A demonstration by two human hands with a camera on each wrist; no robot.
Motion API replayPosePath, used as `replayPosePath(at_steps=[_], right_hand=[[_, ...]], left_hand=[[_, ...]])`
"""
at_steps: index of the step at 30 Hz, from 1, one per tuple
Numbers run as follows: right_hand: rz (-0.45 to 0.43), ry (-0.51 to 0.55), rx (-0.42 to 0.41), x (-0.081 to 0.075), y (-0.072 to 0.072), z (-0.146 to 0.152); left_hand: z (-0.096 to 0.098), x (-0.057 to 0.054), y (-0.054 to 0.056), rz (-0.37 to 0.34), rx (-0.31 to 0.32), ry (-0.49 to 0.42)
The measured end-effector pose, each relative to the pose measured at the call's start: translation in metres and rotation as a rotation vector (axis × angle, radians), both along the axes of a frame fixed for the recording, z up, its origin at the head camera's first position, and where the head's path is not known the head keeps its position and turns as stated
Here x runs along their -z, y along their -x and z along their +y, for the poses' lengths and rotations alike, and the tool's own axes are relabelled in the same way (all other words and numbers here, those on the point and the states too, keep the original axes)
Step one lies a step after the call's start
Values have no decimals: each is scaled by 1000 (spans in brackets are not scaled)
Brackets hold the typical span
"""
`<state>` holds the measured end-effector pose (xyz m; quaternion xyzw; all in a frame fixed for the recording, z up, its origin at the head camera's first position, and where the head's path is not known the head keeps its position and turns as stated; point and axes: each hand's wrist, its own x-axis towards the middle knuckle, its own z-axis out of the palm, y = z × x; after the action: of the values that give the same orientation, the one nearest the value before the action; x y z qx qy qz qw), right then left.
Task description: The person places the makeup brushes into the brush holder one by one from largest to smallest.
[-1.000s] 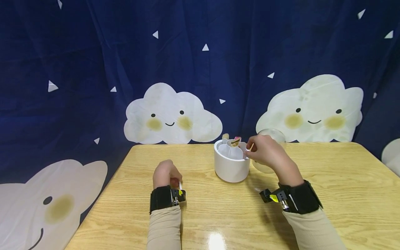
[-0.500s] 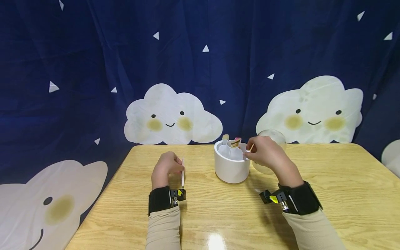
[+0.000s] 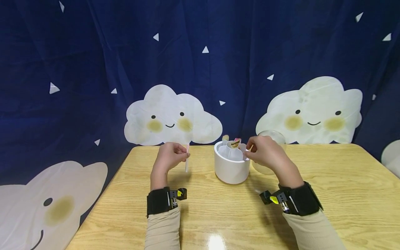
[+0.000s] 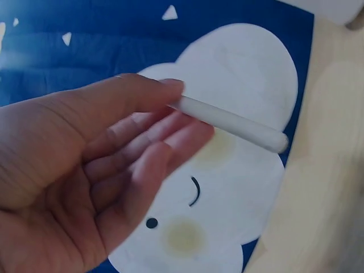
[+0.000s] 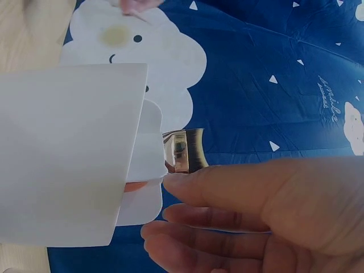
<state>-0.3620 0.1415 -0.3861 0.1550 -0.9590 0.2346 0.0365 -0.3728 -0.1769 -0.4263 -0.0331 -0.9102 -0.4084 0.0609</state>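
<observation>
Between thumb and fingers, my left hand (image 3: 170, 156) pinches a slim white stick (image 4: 236, 122) with a rounded end. In the head view the stick is upright above the table, pinkish towards its top. To its right stands a white round holder (image 3: 232, 172) with petal-shaped dividers (image 3: 233, 152). My right hand (image 3: 265, 151) pinches the holder's inner divider at the right rim, thumb at the divider's edge in the right wrist view. A gold-and-dark piece (image 5: 183, 151), a beige tip (image 3: 225, 137) and a pink tip (image 3: 238, 139) show above the dividers.
A clear round cover (image 3: 275, 134) stands behind my right hand, partly hidden by it. The wooden table (image 3: 215, 211) ends at a dark blue curtain (image 3: 237, 69) with white clouds. Both wrists wear black straps with small cameras.
My left hand has moved up and forward from low over the table, bringing the white stick into plain view and nearer the holder. My right hand stays at the holder's rim.
</observation>
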Motion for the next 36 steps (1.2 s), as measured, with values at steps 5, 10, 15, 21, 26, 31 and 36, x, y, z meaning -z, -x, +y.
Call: replayPosePath(at_steps=[5,10,15,21,26,31,36], right_hand=[[40,0,-5,-1,-1,0],[69,-1,-3,-1,-3,0],[112,14,-1,-2,-5,-1],[172,118,-45,-4,-8,-8],[187,306,-159,-2,-12,-22],[214,438,-191,6,-15,-34],[267,550,-153,15,-17,-42]], left_hand=[[11,-11,-3,137,22,-19],[27,-19,-6,241,64,-51],[41,-22,-6,293,107,-103],[53,-28,-9,330,146,-121],[63,-29,-11,352,193,-145],[75,-28,-12,355,275,-172],[86,-27,-11,376,340,-172]])
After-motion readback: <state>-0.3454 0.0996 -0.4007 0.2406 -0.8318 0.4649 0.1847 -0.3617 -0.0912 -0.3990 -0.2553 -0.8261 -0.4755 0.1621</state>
